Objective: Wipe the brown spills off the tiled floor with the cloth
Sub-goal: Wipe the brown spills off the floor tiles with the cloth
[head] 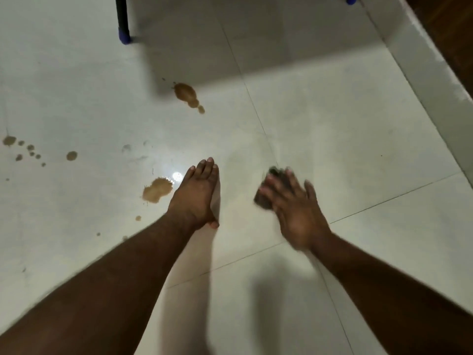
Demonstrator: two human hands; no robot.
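Observation:
Brown spills lie on the white tiled floor: one puddle just left of my left hand, a second puddle farther ahead, and several small drops at the far left. My left hand rests flat on the floor, fingers straight and together. My right hand is blurred, its straight spread fingers pressing a dark cloth onto the tile. The cloth shows only past my fingertips; the rest is hidden under my hand.
A black furniture leg with a blue foot stands at the top left. A second blue foot peeks in at the top edge. A pale raised ledge with dark wood behind it runs along the right.

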